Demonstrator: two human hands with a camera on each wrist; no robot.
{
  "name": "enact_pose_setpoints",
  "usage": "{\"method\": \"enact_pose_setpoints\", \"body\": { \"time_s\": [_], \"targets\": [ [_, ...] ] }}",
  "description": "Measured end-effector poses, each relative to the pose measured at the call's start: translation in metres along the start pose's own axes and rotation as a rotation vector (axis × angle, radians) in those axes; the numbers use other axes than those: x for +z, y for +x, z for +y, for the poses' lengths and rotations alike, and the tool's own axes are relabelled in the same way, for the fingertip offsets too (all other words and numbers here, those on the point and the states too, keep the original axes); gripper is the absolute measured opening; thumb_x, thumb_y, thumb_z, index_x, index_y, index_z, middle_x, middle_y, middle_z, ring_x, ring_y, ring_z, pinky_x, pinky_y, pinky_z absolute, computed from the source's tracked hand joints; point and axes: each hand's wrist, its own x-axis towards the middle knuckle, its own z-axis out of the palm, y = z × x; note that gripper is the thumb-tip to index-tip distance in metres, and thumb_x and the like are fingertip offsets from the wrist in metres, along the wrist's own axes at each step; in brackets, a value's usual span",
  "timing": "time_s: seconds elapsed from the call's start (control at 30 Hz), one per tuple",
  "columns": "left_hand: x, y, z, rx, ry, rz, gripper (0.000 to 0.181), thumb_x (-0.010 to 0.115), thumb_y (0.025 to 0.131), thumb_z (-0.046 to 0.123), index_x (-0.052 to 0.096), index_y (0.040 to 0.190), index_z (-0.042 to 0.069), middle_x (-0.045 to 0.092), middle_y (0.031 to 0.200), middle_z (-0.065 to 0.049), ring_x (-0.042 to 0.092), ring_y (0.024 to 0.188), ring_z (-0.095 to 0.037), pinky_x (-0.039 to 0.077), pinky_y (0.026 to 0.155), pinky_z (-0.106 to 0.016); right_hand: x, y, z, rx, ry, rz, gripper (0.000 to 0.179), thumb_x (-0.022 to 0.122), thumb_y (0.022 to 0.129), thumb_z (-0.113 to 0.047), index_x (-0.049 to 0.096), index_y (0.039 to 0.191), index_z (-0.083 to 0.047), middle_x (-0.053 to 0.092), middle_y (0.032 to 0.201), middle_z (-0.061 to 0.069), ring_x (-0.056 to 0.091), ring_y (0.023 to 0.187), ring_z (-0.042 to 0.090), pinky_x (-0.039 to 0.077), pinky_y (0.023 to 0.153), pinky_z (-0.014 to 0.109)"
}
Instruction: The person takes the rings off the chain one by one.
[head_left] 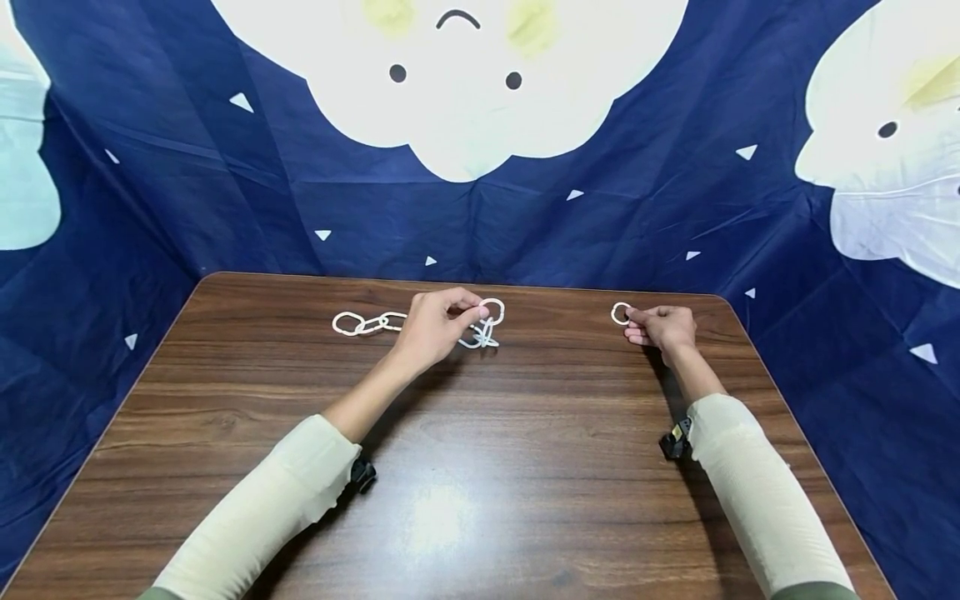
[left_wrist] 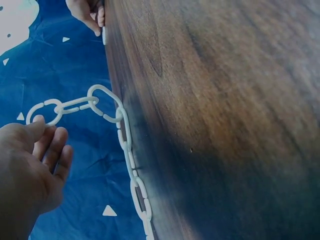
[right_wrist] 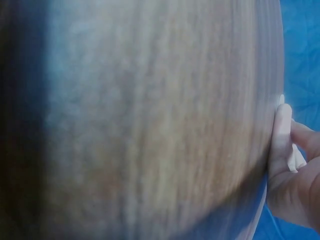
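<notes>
A chain of white plastic links [head_left: 371, 326] stretches along the far part of the table. My left hand [head_left: 435, 325] pinches its right end link [head_left: 502, 310] between thumb and fingertips. In the left wrist view that end link [left_wrist: 30, 111] is raised, and the links after it slope down to the rest of the chain [left_wrist: 127, 135], which lies on the wood. Part of the chain is behind my left hand in the head view. Farther right, my right hand [head_left: 663, 327] pinches a single white link [head_left: 612, 313], separate from the chain and close over the tabletop.
The brown wooden table [head_left: 525, 433] has rounded far corners. Blue cloth [head_left: 525, 217] with white clouds and small triangles hangs behind it and at both sides. A small black camera [head_left: 363, 473] sits under the left wrist and another black device [head_left: 677, 440] at the right wrist.
</notes>
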Motion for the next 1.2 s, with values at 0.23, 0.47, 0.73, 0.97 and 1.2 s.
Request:
{"method": "enact_pose_setpoints", "body": {
  "time_s": [0.23, 0.47, 0.73, 0.97, 1.2],
  "targets": [
    [0.000, -0.001, 0.000, -0.007, -0.007, 0.003, 0.013, 0.086, 0.102, 0.020, 0.087, 0.108, 0.009, 0.088, 0.100, -0.007, 0.082, 0.090, -0.023, 0.063, 0.083, -0.035, 0.001, -0.003, 0.001, -0.017, -0.025, -0.025, 0.014, 0.076, 0.107, -0.010, 0.067, 0.101, -0.002, 0.077, 0.063, -0.003, 0.076, 0.057, 0.005, 0.065, 0.062, 0.021],
    [0.000, 0.000, -0.001, -0.002, 0.004, 0.002, 0.013, 0.085, 0.103, 0.021, 0.087, 0.108, 0.009, 0.088, 0.101, -0.006, 0.081, 0.092, -0.020, 0.065, 0.087, -0.041, 0.006, -0.011, -0.001, -0.050, -0.027, -0.072, 0.017, 0.073, 0.110, -0.011, 0.066, 0.109, 0.004, 0.076, 0.065, -0.004, 0.076, 0.057, 0.005, 0.065, 0.062, 0.022],
    [0.000, 0.000, -0.001, 0.008, 0.000, 0.000, 0.012, 0.085, 0.102, 0.019, 0.087, 0.109, 0.008, 0.088, 0.101, -0.007, 0.081, 0.092, -0.021, 0.065, 0.087, -0.041, 0.017, -0.017, -0.001, -0.070, -0.032, -0.122, 0.020, 0.072, 0.110, -0.011, 0.065, 0.115, 0.007, 0.077, 0.068, -0.003, 0.076, 0.058, 0.006, 0.066, 0.063, 0.024],
    [-0.001, 0.000, -0.002, 0.006, 0.006, -0.007, 0.014, 0.085, 0.103, 0.020, 0.086, 0.110, 0.008, 0.088, 0.103, -0.007, 0.081, 0.094, -0.023, 0.065, 0.090, -0.045, 0.024, -0.023, 0.001, -0.068, -0.033, -0.156, 0.023, 0.073, 0.109, -0.011, 0.066, 0.119, 0.008, 0.077, 0.070, -0.003, 0.077, 0.060, 0.006, 0.066, 0.064, 0.024],
    [-0.001, -0.001, -0.004, -0.004, 0.010, -0.011, 0.014, 0.085, 0.103, 0.021, 0.087, 0.111, 0.008, 0.088, 0.103, -0.006, 0.081, 0.094, -0.021, 0.064, 0.088, -0.042, 0.030, -0.033, 0.000, -0.071, -0.075, -0.187, 0.023, 0.073, 0.109, -0.011, 0.066, 0.120, 0.008, 0.078, 0.073, -0.003, 0.078, 0.062, 0.006, 0.067, 0.066, 0.024]
  ]
}}
